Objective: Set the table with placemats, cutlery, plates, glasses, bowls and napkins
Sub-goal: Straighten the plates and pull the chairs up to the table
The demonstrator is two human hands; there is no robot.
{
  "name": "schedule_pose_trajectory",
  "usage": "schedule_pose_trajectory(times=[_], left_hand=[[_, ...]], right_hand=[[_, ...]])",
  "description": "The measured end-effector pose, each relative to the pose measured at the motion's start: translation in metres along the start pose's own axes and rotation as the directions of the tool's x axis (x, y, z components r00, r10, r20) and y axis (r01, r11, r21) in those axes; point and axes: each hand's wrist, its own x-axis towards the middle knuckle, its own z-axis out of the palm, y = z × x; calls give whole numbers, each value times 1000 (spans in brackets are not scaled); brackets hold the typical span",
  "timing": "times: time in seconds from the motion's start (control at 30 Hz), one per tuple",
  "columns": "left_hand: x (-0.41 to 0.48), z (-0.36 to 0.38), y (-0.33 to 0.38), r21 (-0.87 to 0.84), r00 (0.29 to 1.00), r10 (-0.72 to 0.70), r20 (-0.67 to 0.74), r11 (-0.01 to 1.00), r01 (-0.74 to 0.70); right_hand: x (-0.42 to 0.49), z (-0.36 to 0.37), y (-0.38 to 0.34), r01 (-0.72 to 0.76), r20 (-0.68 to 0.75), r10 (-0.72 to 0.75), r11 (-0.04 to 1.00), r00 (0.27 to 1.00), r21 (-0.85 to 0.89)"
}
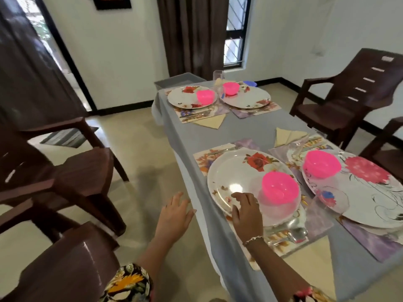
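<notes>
A grey-clothed table (246, 129) carries several place settings. Nearest me, a white flowered plate (235, 171) lies on a printed placemat (202, 159) and bears a pink bowl (280, 188). My right hand (246, 211) hovers over the plate's near rim, fingers loosely curled, holding nothing. My left hand (175, 214) is spread open in the air just left of the table edge. A spoon (294, 233) and a cream napkin (314, 264) lie below the plate. To the right sits a second plate (375, 197) with a pink bowl (321, 163) and a clear glass (333, 198).
Two more plates (185, 98) (250, 99) with pink bowls, napkins and a glass (218, 78) occupy the far end. Brown plastic chairs stand at the left (72, 171), near left (72, 264) and right (346, 92). A grey bin (174, 80) sits beyond the table.
</notes>
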Motion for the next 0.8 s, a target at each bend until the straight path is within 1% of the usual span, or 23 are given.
schedule_pose_trajectory(times=[0.1, 0.17, 0.2, 0.23, 0.33, 0.4, 0.47, 0.53, 0.67, 0.73, 0.8], left_hand=[[41, -10, -10, -58, 1000, 19, -14, 998, -20], [65, -10, -13, -160, 998, -8, -55, 987, -1], [72, -9, -14, -191, 999, -20, -47, 982, 10], [79, -8, -14, -207, 999, -4, -39, 978, -4], [104, -5, -16, -275, 996, 27, -81, 960, -49], [129, 0, -24, -313, 987, 78, -141, 942, -119], [154, -1, -34, -309, 977, 133, -168, 934, -180], [186, -6, -44, -286, 984, 134, -118, 944, -162], [264, -3, -84, -258, 971, 164, -175, 944, -206], [306, -5, -113, -294, 974, 184, -131, 931, -215], [326, -12, -128, -299, 974, 199, -105, 928, -221]], right_hand=[[26, 2, -5, 14, -10, -14, 1000, 1000, -11], [44, 4, -8, -24, -30, 24, 1000, 999, -15], [51, 5, -9, -35, -48, 33, 999, 998, -29], [56, 8, -9, -36, -67, 34, 999, 997, -39], [74, 17, -10, -50, -116, 43, 997, 992, -56], [91, 26, -8, -76, -141, 67, 995, 988, -66], [109, 37, -9, -107, -167, 93, 991, 982, -77], [131, 50, -11, -122, -190, 101, 987, 977, -102], [193, 85, -17, -163, -219, 138, 981, 966, -102], [232, 116, -22, -193, -238, 158, 972, 958, -133], [251, 130, -27, -240, -229, 210, 965, 950, -109]])
